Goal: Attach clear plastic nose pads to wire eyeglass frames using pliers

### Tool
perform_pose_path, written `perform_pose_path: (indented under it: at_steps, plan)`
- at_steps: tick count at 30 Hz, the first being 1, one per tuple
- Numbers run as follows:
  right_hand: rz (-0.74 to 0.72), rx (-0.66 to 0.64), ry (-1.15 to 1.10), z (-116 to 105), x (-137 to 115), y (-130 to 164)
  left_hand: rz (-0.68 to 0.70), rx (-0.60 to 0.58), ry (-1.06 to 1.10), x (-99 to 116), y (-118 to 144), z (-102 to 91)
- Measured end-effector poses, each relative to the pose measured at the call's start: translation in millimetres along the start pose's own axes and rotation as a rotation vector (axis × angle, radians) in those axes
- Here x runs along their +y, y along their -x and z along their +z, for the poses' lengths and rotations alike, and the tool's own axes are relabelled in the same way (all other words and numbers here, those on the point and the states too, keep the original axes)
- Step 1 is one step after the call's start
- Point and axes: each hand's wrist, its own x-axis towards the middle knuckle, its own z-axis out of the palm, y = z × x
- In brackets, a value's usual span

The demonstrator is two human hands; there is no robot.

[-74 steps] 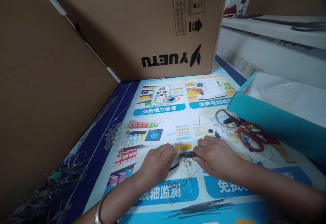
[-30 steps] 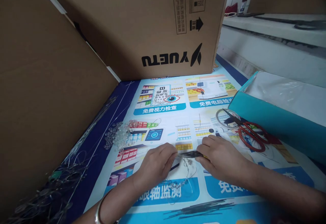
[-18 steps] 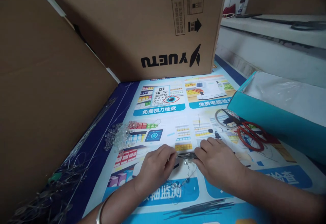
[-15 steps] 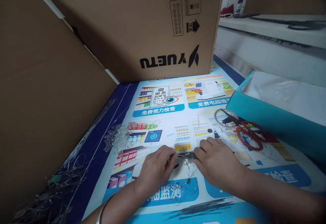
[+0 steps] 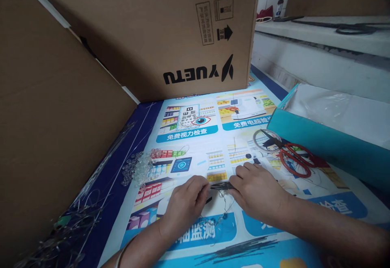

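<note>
My right hand (image 5: 251, 189) is closed around a pair of dark pliers (image 5: 222, 186), whose jaws point left. The tips reach the fingers of my left hand (image 5: 191, 195), which are pinched together; whatever they hold is too small or hidden to make out. Below the pliers hangs a thin wire with clear beads (image 5: 224, 209), its lower end lying on the printed sheet. A heap of clear beads (image 5: 140, 168) lies to the left, beyond my left hand. Close to the front edge is a bundle of dark thin wires (image 5: 237, 249).
Red-handled scissors (image 5: 294, 158) lie near a roll of wire (image 5: 266, 140), beside a teal box (image 5: 329, 142) with clear plastic inside. Tall cardboard (image 5: 183, 24) stands at the back and left. Tangled wire pieces (image 5: 67, 231) cover the left edge.
The whole view has shifted slightly to the left. Both hands and the pliers keep nearly the same positions over the sheet.
</note>
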Motion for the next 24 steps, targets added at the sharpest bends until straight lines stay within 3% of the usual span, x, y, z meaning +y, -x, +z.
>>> perform_pose_path:
  at_steps: [24]
  plan:
    - [-0.080, -0.018, 0.279, 7, -23, 9, -0.009, 0.008, -0.050, 0, 1, 4.2]
